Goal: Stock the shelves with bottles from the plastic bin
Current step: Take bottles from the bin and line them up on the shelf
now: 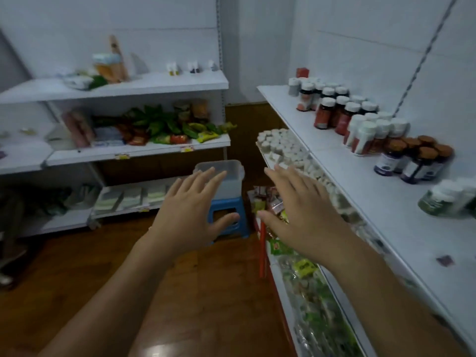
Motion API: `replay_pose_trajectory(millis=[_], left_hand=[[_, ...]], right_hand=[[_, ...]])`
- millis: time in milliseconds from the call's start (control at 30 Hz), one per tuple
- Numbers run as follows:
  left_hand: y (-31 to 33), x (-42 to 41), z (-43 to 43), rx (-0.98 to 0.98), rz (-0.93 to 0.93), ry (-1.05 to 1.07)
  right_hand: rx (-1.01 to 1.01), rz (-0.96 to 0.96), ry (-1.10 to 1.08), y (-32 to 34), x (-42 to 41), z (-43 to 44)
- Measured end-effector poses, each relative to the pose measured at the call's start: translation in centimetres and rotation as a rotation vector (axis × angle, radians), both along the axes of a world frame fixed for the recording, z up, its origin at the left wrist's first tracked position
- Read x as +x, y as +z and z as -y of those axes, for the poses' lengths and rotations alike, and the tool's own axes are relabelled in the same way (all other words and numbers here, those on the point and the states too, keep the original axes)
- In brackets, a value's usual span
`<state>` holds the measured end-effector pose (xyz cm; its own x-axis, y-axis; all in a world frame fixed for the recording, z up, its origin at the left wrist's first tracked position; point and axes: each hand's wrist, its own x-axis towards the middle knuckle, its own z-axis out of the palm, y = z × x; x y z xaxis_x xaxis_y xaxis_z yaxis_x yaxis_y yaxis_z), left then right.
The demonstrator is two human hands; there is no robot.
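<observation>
Wooden floor across the lower half, brown and glossy. White shelf running from 1 o'clock down to 5 o'clock along the right wall, top board partly bare. White shelf unit at 10 o'clock, three tiers, snack packets heaped on the middle tier, flat boxes on the lowest.

Rows of bottles standing upright on the right shelf at 2 o'clock: red ones with white caps at the back, dark ones with brown caps nearer, a green-labelled one blurred at 3 o'clock. White-capped small bottles packed tight on the tier below, just past the right hand. Packets in green and yellow on the lower tier toward 5 o'clock.

Clear plastic bin at centre, sitting on a blue stool on the floor, partly hidden behind the left hand; contents not discernible.

Left hand stretched forward at centre, palm down, fingers spread and gripping nothing. Right hand just beside it toward 3 o'clock, palm down, fingers spread, likewise bare of any load, in front of the lower shelf edge.
</observation>
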<state>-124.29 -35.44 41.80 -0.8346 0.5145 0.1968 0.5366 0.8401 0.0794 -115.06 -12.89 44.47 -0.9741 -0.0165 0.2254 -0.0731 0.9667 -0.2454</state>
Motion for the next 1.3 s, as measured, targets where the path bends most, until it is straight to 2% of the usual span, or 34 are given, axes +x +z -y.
replay_pose_trajectory(millis=[200,433,700,867,1000,1167,1300], left_hand=[[-2.5,-9.8,13.3,0.055,0.029,0.144],[-5.5,-19.0,24.9,0.067,0.047,0.283],[-11.8,-29.2,31.5,0.101,0.135,0.423],[-16.7,-38.0,33.1,0.095,0.212,0.469],[-21.3,-44.5,34.5,0.078,0.313,0.519],[-29.8,-51.2,36.9,0.081,0.536,0.596],[-40.1,-56.9,39.0,0.084,0.704,0.618]], right_hand=[[0.066,0.080,0.172,-2.8,-14.3,11.8],[0.050,0.207,0.296,-6.3,-26.3,22.3],[-0.008,0.311,0.409,-11.8,-40.2,29.1],[-0.080,0.334,0.407,-17.6,-51.1,31.5],[-0.132,0.413,0.397,-22.6,-59.7,33.3],[-0.149,0.529,0.326,-29.5,-67.7,35.6],[-0.171,0.648,0.247,-39.0,-73.2,37.7]])
